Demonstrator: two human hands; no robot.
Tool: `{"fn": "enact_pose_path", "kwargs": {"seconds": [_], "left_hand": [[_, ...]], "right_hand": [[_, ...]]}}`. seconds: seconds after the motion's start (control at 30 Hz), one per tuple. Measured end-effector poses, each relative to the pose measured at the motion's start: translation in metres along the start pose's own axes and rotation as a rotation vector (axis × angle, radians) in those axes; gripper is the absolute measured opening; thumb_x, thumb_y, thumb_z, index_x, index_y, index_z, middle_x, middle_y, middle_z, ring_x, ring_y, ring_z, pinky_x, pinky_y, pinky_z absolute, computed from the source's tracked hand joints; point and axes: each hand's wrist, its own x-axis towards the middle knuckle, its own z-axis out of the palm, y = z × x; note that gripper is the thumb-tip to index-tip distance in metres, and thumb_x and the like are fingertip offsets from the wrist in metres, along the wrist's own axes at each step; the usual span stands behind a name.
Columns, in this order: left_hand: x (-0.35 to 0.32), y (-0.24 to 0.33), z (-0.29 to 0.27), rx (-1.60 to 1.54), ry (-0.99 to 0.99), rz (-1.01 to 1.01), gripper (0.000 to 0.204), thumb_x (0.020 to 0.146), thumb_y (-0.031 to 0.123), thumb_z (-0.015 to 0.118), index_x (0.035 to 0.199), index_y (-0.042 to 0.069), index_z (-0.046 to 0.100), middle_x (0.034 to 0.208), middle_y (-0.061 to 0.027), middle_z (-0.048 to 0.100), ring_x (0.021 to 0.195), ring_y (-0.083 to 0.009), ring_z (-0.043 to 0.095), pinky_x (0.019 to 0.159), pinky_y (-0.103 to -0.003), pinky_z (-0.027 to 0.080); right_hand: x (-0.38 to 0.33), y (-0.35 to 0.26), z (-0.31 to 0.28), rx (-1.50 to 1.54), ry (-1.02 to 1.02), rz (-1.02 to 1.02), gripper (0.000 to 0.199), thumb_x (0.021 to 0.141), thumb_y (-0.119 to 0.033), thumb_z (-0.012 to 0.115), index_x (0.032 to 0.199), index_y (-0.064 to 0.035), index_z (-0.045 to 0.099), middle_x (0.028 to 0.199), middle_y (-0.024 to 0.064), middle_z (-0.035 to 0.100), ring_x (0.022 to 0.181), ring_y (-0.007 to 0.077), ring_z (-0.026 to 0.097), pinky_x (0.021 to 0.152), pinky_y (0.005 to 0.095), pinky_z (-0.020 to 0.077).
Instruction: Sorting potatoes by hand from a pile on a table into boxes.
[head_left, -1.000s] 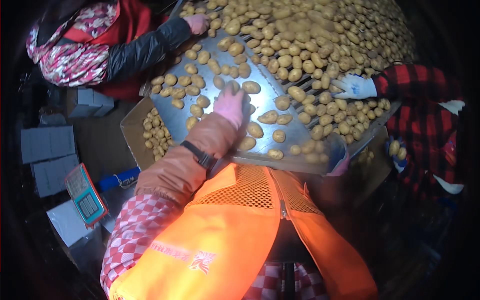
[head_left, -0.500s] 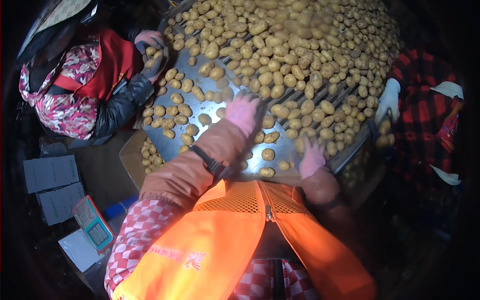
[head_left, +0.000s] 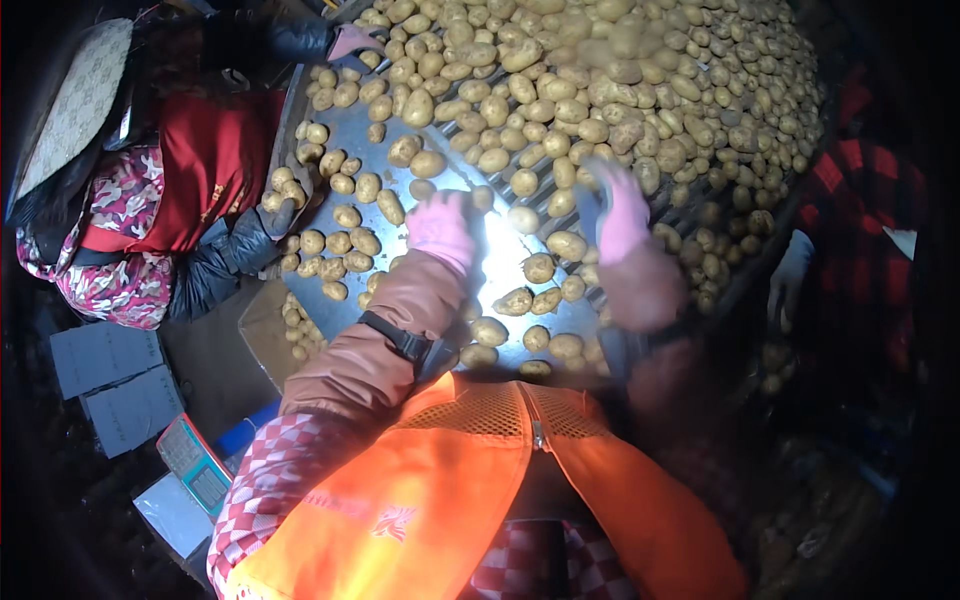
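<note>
My left hand [head_left: 440, 232], in a pink glove, is over the shiny metal sheet [head_left: 385, 135], beside a few potatoes [head_left: 422, 189]. Its fingers bend down out of sight, so what lies under them is hidden. To the right, my right hand [head_left: 622, 212], in a pink glove with a grey palm, is raised at the edge of the potato pile [head_left: 640, 110]. Motion blurs it, but the fingers look stretched out with nothing held in them. Between my hands, loose potatoes [head_left: 538, 267] lie on the sheet, with more near my vest.
Dark slats [head_left: 520, 90] run beneath the pile. At left a co-worker's gloved hand [head_left: 290, 205] holds potatoes; their other hand [head_left: 355, 42] reaches the far edge. Another person's gloved hand [head_left: 790, 275] is at right. A cardboard box [head_left: 265, 335] and scale [head_left: 195, 465] stand lower left.
My left hand has moved left and slightly nearer. My right hand has swung up and away from me to the pile's edge. More potatoes lie near me; the left co-worker's arms have spread apart.
</note>
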Motion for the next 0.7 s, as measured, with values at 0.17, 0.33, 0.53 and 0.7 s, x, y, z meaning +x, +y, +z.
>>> {"fn": "enact_pose_path", "kwargs": {"seconds": [0.17, 0.33, 0.53, 0.7], "left_hand": [[0.032, -0.013, -0.014, -0.115, 0.188, 0.057, 0.03, 0.082, 0.018, 0.069, 0.111, 0.015, 0.072, 0.112, -0.0107, 0.07, 0.107, -0.0357, 0.064, 0.091, -0.049, 0.049], [0.08, 0.014, -0.016, -0.263, 0.183, 0.244, 0.032, 0.085, 0.019, 0.07, 0.118, 0.015, 0.07, 0.115, -0.0146, 0.069, 0.109, -0.0389, 0.063, 0.094, -0.047, 0.05], [0.114, 0.06, 0.007, 0.118, -0.252, 0.265, 0.061, 0.092, 0.011, 0.056, 0.148, 0.033, 0.047, 0.156, -0.012, 0.044, 0.123, -0.0394, 0.06, 0.101, -0.05, 0.053], [0.131, 0.066, 0.008, 0.115, -0.323, 0.26, 0.048, 0.095, 0.015, 0.056, 0.142, 0.026, 0.052, 0.145, -0.0138, 0.051, 0.12, -0.04, 0.063, 0.099, -0.05, 0.054]], "right_hand": [[0.047, 0.006, 0.027, -0.496, 0.002, 0.017, 0.048, 0.085, -0.041, 0.076, 0.13, -0.0248, 0.068, 0.152, 0.0111, 0.045, 0.147, 0.0353, 0.032, 0.108, 0.05, 0.0447], [0.014, 0.009, 0.032, -0.385, -0.203, -0.013, 0.05, 0.085, -0.037, 0.074, 0.133, -0.0263, 0.063, 0.151, 0.0108, 0.046, 0.145, 0.0355, 0.035, 0.107, 0.05, 0.0452], [-0.052, -0.003, 0.013, -0.301, -0.343, 0.019, 0.05, 0.084, -0.022, 0.068, 0.134, -0.0239, 0.063, 0.15, 0.0115, 0.048, 0.139, 0.0343, 0.042, 0.107, 0.05, 0.0446], [-0.078, -0.014, 0.0, -0.027, -0.547, 0.072, 0.052, 0.084, -0.005, 0.061, 0.135, -0.0189, 0.062, 0.145, 0.0122, 0.053, 0.13, 0.0366, 0.051, 0.108, 0.0477, 0.0448]]}}
